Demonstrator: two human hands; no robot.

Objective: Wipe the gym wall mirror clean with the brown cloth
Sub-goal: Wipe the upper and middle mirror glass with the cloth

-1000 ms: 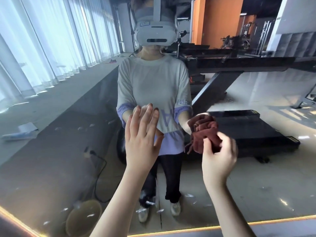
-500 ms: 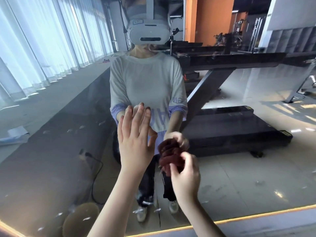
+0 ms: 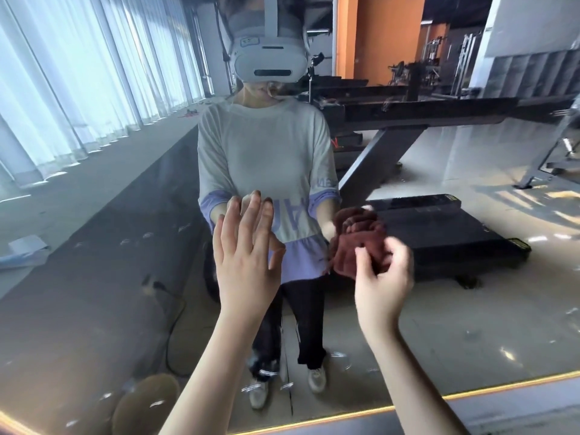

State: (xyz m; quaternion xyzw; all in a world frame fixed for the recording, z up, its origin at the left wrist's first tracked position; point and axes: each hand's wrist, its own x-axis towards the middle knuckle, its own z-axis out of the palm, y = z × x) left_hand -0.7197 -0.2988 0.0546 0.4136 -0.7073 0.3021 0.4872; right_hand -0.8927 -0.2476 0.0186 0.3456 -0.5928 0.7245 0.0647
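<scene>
Here, a bunched brown cloth [image 3: 361,243] is pressed against the mirror [image 3: 94,277] by the right hand [image 3: 381,277]. The fingers [image 3: 361,262] of that hand are curled around the cloth's lower right part, so that the hand is clamped on it. The cloth is seen just right of the frame's middle, at about waist height of the person reflected in the glass, and its upper folds merge with its own reflection.

The left hand [image 3: 246,255] is held up flat, its fingers spread a little and pointing upward, with nothing gripped. Its fingertips meet those of its reflection, so the glass appears to be touched, though full palm contact cannot be told. The two hands are kept apart, the left one just left of the cloth.

In the mirror, white curtains [image 3: 62,73] are shown along the left side, and a dark treadmill [image 3: 439,240] is shown on the pale floor behind the cloth. An orange wall [image 3: 386,36] is reflected at the top. The mirror's lower edge is marked by a lit yellow strip [image 3: 470,394]. Small smears are seen on the glass near the bottom.
</scene>
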